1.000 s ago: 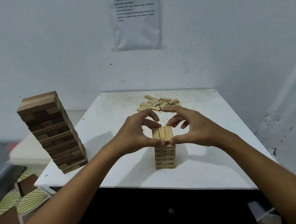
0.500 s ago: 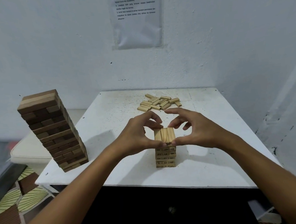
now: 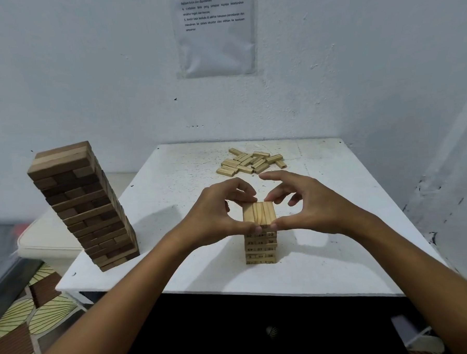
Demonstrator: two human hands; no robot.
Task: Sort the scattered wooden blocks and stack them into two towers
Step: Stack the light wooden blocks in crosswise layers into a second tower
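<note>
On white table (image 3: 173,180), both hands pinch top layer of pale tower (image 3: 260,245): left hand (image 3: 215,215); right hand (image 3: 309,205).

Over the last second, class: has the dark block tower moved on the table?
No. The dark block tower sits at the same left table corner; only the camera shifted.

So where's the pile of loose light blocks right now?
In the head view the loose blocks lie toward the far edge of the white table, near the wall, just beyond both hands and the light tower they are squaring up.
</note>
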